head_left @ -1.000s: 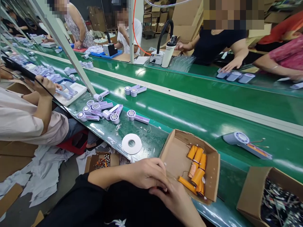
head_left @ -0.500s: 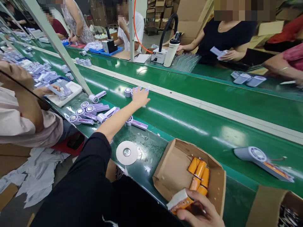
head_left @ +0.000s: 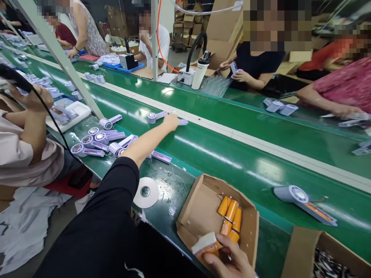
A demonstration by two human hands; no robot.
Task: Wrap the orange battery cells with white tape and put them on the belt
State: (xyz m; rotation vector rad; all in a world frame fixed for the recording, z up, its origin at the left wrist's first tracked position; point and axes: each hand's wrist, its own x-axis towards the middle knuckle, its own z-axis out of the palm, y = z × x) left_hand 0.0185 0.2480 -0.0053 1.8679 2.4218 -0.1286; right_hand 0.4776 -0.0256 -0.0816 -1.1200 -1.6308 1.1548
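My left hand reaches out over the green belt, its fingers closed round a lilac fan housing whose end sticks out to the right. Just left of it lies another lilac fan housing. My right hand, low in the view, grips an orange battery with a white pad on it. That hand is over the near edge of a cardboard box, which holds several orange batteries.
A white tape roll lies left of the box. Several lilac fans are piled farther left. A fan with wires rests on the belt. Another carton stands lower right. People sit across the belt and at left.
My left hand has gone from spread fingers to closed on a housing. The view has shifted slightly right. Across the belt, a person has brought both hands together at a lilac part.
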